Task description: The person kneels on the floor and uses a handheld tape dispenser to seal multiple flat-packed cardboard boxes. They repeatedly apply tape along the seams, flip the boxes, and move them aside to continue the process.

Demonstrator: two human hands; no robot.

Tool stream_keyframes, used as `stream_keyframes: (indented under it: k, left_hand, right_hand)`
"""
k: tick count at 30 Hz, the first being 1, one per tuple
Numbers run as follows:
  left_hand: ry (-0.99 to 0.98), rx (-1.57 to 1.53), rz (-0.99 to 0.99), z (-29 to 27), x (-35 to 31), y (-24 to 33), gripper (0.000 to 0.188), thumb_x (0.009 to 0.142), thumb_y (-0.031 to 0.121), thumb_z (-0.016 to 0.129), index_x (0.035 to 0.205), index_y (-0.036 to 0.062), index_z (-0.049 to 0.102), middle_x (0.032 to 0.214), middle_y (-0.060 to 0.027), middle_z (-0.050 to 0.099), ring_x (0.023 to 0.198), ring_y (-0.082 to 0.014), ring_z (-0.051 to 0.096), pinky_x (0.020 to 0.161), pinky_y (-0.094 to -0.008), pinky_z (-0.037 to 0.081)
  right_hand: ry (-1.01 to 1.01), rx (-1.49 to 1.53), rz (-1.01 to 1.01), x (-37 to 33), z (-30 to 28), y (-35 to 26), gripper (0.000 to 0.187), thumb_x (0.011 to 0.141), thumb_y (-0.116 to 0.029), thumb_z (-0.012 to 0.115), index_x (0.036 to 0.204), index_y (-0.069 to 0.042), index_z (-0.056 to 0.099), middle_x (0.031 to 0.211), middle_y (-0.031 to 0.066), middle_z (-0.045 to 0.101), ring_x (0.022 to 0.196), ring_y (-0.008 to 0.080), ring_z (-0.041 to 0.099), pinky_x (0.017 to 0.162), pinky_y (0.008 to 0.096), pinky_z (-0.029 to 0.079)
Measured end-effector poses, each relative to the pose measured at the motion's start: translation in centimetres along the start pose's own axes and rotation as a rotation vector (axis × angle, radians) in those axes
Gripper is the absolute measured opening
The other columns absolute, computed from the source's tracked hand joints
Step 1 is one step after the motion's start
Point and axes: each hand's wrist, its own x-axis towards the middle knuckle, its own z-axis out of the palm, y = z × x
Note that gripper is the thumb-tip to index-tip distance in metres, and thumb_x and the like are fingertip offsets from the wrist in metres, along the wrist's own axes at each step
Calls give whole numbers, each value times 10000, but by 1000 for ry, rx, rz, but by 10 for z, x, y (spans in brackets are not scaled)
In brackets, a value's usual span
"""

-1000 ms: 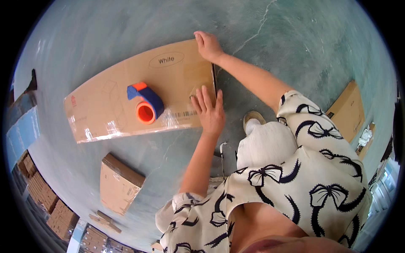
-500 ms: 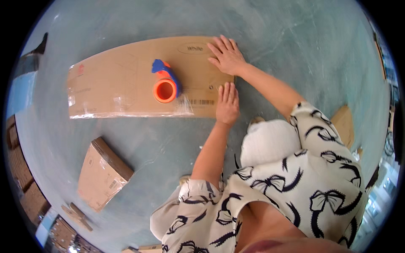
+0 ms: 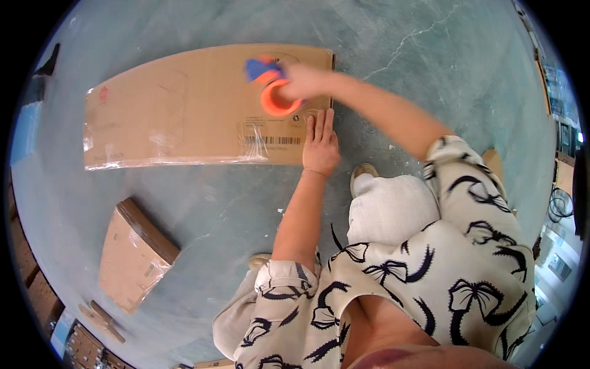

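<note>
A long, flat cardboard box lies on the floor in front of me, with clear tape shining along its near edge and left end. Over its right half, my right hand is closed on an orange and blue tape dispenser. Motion blurs the hand and the tool, and my fingers are partly hidden behind the ring. Flat on the box's right end, near the barcode, rests my left hand with its fingers stretched out and nothing in it.
A smaller wedge-shaped cardboard box lies at the lower left, and two wooden pieces lie beyond it. Stacked cartons line the lower left rim. My shoe is on the grey-green floor close to the long box.
My right hand has left the box's far right corner and taken hold of the tape dispenser, which is now farther right. My left hand stays on the box's right end.
</note>
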Motion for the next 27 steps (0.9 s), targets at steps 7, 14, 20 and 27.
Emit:
stream_keyframes:
  k: [7,14,20,27]
  left_hand:
    - [66,-2,-66,3,-8,0,174,784,115,598,905,-2,645,1148,-144,498,1130,-333,459,998,-469,354]
    - [71,20,-54,2,-7,-2,140,811,117,590,897,21,645,1114,-114,523,1062,-313,480,926,-462,381]
    - [54,45,-37,2,-8,-3,144,799,126,605,906,39,644,1101,-95,526,1046,-299,491,915,-453,389]
    - [5,3,-39,-5,-12,0,162,752,108,627,908,67,647,1084,-77,524,1038,-284,492,913,-446,386]
  right_hand:
    - [132,166,104,-94,-74,67,748,645,-363,691,1300,-59,496,956,173,665,835,296,650,721,381,506]
    - [95,-486,-286,-78,-62,-7,599,660,-408,696,1219,-214,602,891,177,591,792,333,616,699,413,509]
    - [107,-550,-303,-106,-31,77,682,667,-356,708,1316,-273,513,873,185,548,699,333,609,601,416,507]
    - [114,-559,-232,-184,-27,144,730,666,-367,741,1339,-252,485,973,191,522,815,326,608,669,436,510]
